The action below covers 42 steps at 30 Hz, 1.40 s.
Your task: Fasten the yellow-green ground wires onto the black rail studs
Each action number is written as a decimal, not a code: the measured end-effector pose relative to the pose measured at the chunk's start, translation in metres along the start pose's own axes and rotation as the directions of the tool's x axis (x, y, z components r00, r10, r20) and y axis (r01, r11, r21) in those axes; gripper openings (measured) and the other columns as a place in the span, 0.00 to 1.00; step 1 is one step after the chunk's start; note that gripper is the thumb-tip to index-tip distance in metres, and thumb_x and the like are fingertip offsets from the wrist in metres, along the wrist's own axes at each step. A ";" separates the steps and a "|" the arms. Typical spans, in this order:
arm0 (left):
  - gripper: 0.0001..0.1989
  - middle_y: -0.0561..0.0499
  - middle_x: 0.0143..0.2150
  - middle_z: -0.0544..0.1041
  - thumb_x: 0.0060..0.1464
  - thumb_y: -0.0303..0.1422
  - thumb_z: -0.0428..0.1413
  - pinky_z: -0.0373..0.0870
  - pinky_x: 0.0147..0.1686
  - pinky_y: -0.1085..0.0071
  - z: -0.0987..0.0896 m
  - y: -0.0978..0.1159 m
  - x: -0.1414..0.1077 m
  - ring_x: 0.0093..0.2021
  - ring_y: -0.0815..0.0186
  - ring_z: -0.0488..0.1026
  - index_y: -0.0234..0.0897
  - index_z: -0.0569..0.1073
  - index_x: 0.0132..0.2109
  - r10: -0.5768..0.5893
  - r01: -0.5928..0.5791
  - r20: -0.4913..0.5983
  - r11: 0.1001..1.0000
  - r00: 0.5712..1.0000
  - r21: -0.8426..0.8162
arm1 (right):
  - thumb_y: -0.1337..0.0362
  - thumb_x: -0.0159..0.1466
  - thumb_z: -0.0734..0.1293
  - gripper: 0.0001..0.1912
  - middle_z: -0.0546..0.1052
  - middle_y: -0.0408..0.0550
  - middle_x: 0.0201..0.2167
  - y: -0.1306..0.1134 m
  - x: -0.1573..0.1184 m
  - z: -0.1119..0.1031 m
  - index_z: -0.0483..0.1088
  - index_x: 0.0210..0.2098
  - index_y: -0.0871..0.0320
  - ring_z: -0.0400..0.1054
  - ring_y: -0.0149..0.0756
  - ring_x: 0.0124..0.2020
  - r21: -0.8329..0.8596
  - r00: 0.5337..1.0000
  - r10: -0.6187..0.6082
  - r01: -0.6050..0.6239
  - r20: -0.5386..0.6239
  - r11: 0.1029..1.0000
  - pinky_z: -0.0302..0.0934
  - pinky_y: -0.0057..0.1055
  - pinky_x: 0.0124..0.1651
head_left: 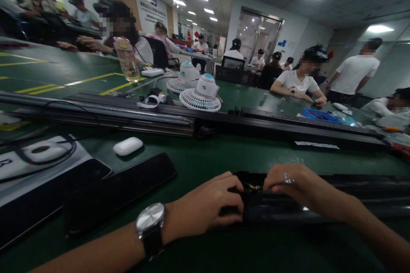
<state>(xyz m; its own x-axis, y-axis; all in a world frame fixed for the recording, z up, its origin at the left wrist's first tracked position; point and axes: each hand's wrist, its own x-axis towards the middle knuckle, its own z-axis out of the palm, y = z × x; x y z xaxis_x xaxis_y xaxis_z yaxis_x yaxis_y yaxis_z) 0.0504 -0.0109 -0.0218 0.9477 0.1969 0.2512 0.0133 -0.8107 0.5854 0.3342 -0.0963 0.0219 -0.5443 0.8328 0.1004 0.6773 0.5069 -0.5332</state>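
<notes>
Looks partway: wires (255, 187) exposed between my hands, uncovered; how much is done or left, can't tell. Black bar (275, 214) lies on the near surface (205, 149), long axis left-right, left end at my left fingers (235, 200), rest running off right. Left fingers curled on that end; right fingers (272, 179) bent by wires, grip unclear.

On the dark green table, a small white oval case (128, 146) lies left, near two white fans (201, 94).
</notes>
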 end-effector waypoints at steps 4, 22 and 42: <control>0.04 0.48 0.52 0.72 0.62 0.33 0.62 0.72 0.51 0.65 -0.001 0.000 0.000 0.52 0.62 0.69 0.42 0.78 0.45 0.002 -0.002 -0.001 1.000 1.000 -0.002 | 0.64 0.74 0.63 0.09 0.81 0.45 0.41 -0.004 -0.001 -0.004 0.76 0.46 0.53 0.75 0.34 0.42 -0.013 0.996 0.049 -0.050 -0.077 0.999 0.65 0.29 0.45; 0.04 0.48 0.52 0.72 0.62 0.32 0.61 0.70 0.51 0.65 0.001 -0.001 -0.001 0.53 0.61 0.68 0.41 0.77 0.44 0.027 -0.028 -0.012 1.000 1.000 -0.014 | 0.64 0.69 0.66 0.09 0.84 0.45 0.33 -0.005 0.005 0.021 0.79 0.37 0.55 0.78 0.35 0.30 -0.078 0.929 0.122 -0.159 -0.350 0.984 0.69 0.30 0.35; 0.04 0.47 0.51 0.71 0.62 0.34 0.61 0.71 0.51 0.65 0.000 0.000 0.000 0.51 0.62 0.69 0.41 0.78 0.44 0.010 -0.010 -0.013 1.000 1.000 0.012 | 0.64 0.71 0.65 0.09 0.83 0.46 0.39 0.001 0.000 0.009 0.78 0.45 0.54 0.78 0.37 0.38 -0.151 0.965 0.039 -0.081 -0.260 0.985 0.70 0.33 0.42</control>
<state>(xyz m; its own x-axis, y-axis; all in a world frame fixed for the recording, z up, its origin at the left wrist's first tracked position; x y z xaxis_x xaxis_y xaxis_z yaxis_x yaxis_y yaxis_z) 0.0502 -0.0115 -0.0220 0.9437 0.1959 0.2667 0.0078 -0.8189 0.5738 0.3305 -0.0978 0.0133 -0.3700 0.8811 0.2947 0.7859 0.4660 -0.4065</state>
